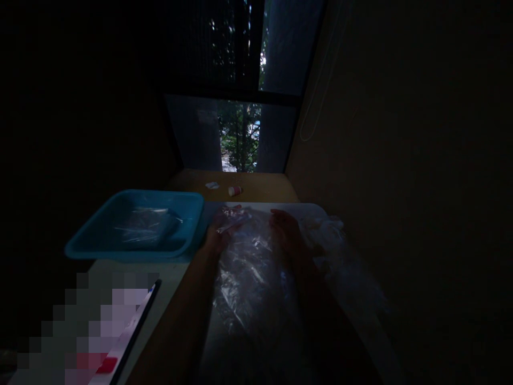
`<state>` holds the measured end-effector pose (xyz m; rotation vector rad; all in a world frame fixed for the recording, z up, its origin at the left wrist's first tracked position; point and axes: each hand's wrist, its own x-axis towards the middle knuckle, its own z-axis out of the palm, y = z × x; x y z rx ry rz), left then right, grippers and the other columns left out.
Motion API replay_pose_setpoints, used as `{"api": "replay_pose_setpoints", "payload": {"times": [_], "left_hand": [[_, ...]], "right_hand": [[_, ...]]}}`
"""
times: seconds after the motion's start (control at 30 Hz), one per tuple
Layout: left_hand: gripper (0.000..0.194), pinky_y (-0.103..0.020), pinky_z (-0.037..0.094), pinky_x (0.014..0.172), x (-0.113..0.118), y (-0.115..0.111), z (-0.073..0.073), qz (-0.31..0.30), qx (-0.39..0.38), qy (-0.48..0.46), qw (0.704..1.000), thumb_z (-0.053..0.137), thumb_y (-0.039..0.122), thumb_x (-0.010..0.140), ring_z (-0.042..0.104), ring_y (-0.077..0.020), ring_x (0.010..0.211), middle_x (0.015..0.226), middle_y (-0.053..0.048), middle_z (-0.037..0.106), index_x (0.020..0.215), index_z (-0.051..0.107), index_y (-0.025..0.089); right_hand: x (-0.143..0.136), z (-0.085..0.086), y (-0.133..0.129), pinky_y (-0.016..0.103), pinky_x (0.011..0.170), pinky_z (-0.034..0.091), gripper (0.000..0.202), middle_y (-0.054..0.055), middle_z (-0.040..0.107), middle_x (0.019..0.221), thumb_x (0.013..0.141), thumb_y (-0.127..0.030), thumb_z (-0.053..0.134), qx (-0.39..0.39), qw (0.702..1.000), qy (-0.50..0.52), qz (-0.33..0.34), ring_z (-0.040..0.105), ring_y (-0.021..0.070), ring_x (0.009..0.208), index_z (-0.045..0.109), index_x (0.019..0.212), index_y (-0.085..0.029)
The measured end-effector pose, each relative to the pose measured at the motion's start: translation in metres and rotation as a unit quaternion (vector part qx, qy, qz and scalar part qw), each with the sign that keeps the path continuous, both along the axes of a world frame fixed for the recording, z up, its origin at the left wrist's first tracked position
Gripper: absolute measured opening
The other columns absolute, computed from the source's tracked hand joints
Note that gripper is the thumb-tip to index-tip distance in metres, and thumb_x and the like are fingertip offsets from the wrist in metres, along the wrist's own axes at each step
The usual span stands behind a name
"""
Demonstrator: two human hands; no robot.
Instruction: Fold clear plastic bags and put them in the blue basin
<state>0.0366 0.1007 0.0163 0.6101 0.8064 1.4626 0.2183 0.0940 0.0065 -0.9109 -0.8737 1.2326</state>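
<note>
A large heap of crinkled clear plastic bags (pixel 250 278) lies in front of me, between my forearms. My left hand (pixel 222 232) is at its far left side, with the fingers closed on a small clear plastic bag (pixel 238 218) that shines over them. At the far right side of the heap is my right hand (pixel 285 227); its fingers are curved and apart, close to the plastic, and I make out nothing held in them. Dim light hides most finger detail and the near part of the heap.
On the left stands a blue basin (pixel 188 248) with clear plastic packets (pixel 146 224) inside. A screen device (pixel 134 326), partly pixelated, is nearer. More plastic (pixel 332 240) lies right. A small cylinder (pixel 234 191) and white scrap (pixel 212 185) rest on the sill (pixel 264 187).
</note>
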Motion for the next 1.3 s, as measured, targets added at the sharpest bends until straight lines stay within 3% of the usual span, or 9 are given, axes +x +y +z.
{"api": "replay_pose_setpoints", "payload": {"times": [0.17,0.33,0.47,0.6,0.73,0.9,1.0,1.1,1.3], "left_hand": [[0.024,-0.031,0.048,0.069,0.004,-0.006,0.004,-0.007,0.036,-0.015,0.999,0.058,0.018,0.062,0.059,-0.02,0.084,0.083,-0.003,0.063,0.086,0.056,0.021],[0.01,-0.029,0.048,0.069,0.004,-0.004,0.004,-0.017,0.052,0.009,0.998,0.06,0.021,0.062,0.06,-0.018,0.076,0.073,-0.002,0.063,0.07,0.057,0.018],[0.017,-0.032,0.048,0.068,0.002,-0.004,0.001,-0.029,0.065,0.008,0.997,0.063,0.023,0.058,0.06,-0.0193,0.074,0.07,-0.002,0.063,0.073,0.056,0.017],[0.035,-0.031,0.047,0.068,0.001,-0.006,0.002,-0.039,0.079,-0.008,0.996,0.064,0.019,0.057,0.06,-0.0177,0.077,0.085,-0.001,0.063,0.091,0.055,0.021],[0.027,-0.025,0.047,0.062,0.001,-0.006,0.007,-0.055,0.036,-0.008,0.998,0.063,0.019,0.059,0.06,-0.0159,0.074,0.085,-0.001,0.064,0.085,0.059,0.019],[0.02,-0.026,0.047,0.061,0.003,-0.006,0.01,-0.053,0.014,-0.01,0.998,0.059,0.032,0.064,0.059,-0.0156,0.071,0.077,-0.002,0.064,0.078,0.06,0.017],[0.027,-0.024,0.045,0.057,0.006,-0.007,0.008,-0.047,0.017,0.035,0.998,0.067,0.028,0.057,0.058,-0.0137,0.065,0.073,0.0,0.064,0.08,0.06,0.017],[0.026,-0.022,0.042,0.054,0.01,-0.007,0.005,-0.035,0.016,0.062,0.997,0.071,0.028,0.05,0.056,-0.0116,0.056,0.061,0.001,0.061,0.069,0.058,0.014],[0.029,-0.021,0.039,0.044,0.009,-0.005,0.004,-0.023,0.007,0.073,0.997,0.068,0.036,0.051,0.053,-0.0111,0.047,0.054,0.001,0.059,0.066,0.058,0.013]], "right_hand": [[0.005,0.005,-0.002,0.019,0.05,0.04,0.028,-0.005,0.056,0.059,0.053,-0.021,0.065,-0.021,0.998,0.045,-0.03,0.05,0.0055,0.051,0.06,0.08,-0.021],[0.006,0.002,-0.001,0.02,0.052,0.04,0.027,-0.004,0.057,0.062,0.054,-0.024,0.064,0.01,0.999,0.047,-0.007,0.05,0.0067,0.053,0.061,0.081,-0.021],[0.004,-0.003,0.003,0.021,0.05,0.038,0.018,-0.003,0.055,0.056,0.054,-0.026,0.065,0.024,0.999,-0.02,0.012,0.048,0.0072,0.05,0.061,0.07,-0.018],[0.009,-0.004,0.002,0.024,0.052,0.041,0.014,-0.001,0.054,0.056,0.062,-0.033,0.058,0.068,0.993,-0.093,-0.032,0.049,0.0102,0.053,0.058,0.061,-0.019],[0.019,-0.001,-0.004,0.029,0.066,0.044,0.016,0.002,0.061,0.072,0.056,-0.027,0.063,0.138,0.972,-0.181,-0.063,0.054,0.0149,0.069,0.062,0.071,-0.022],[0.02,0.002,-0.004,0.032,0.073,0.044,0.013,0.002,0.062,0.072,0.06,-0.026,0.062,0.176,0.955,-0.232,-0.057,0.054,0.0145,0.068,0.062,0.072,-0.021],[0.016,0.003,-0.003,0.031,0.072,0.044,0.009,0.003,0.062,0.071,0.065,-0.028,0.06,0.162,0.963,-0.213,-0.045,0.055,0.0145,0.068,0.061,0.065,-0.019],[0.011,0.004,-0.003,0.03,0.07,0.046,0.012,0.003,0.063,0.07,0.069,-0.029,0.056,0.13,0.978,-0.16,-0.036,0.056,0.0134,0.065,0.061,0.067,-0.018],[0.008,0.001,-0.001,0.03,0.069,0.047,0.009,0.001,0.064,0.071,0.064,-0.027,0.06,0.097,0.992,-0.081,-0.013,0.058,0.0135,0.067,0.06,0.069,-0.02]]}}
